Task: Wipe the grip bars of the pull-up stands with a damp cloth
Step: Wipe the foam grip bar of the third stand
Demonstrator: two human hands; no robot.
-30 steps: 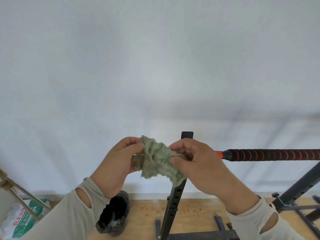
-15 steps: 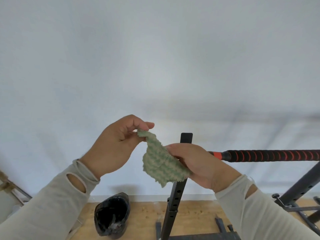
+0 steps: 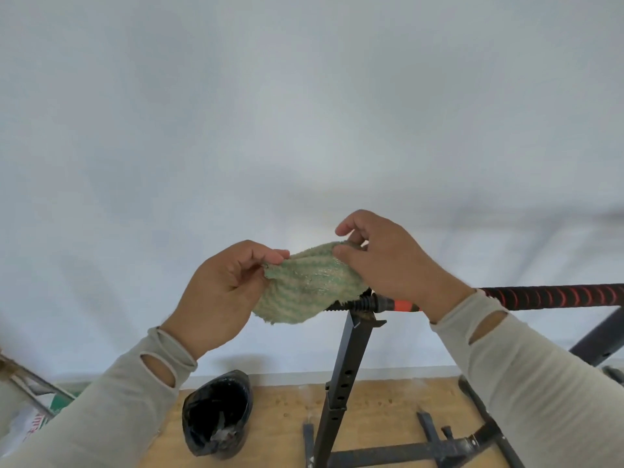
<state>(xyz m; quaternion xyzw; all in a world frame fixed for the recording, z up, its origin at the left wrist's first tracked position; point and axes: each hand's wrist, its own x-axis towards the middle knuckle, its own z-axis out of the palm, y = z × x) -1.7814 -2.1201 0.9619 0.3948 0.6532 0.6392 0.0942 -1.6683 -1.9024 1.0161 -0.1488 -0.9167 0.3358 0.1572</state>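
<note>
So at this point the cloth [image 3: 305, 287] was up in the air between both hands, spread out flat-ish in front of the left end of the bar [image 3: 553, 296], with its lower right edge just about touching the threaded end of the bar where it sat on top of the post [image 3: 347, 359]. Left hand [image 3: 219, 292] had a pinch grip on the left edge, thumb and forefinger pressed together on the fabric, and the right hand [image 3: 388, 265] was pinching the top right corner the same way, other fingers loosely curled. It looked like a light, floppy terry rag, green and cream stripes, sagging in the middle, so no stiffness to speak of. There was a bit of shine on it, which I'd read as damp, so probably a little clingy and not slippery. Edge pinches were fine for opening it out, but for actual wiping I'd guess you'd want it draped over the bar and wrapped in one palm. The bar's wrapped part, black with red spirals, ran off to the right and looked textured, so the cloth would likely drag rather than glide. A black bag [image 3: 219, 413] sat on the wooden floor [image 3: 388, 400] below, well clear.
</note>
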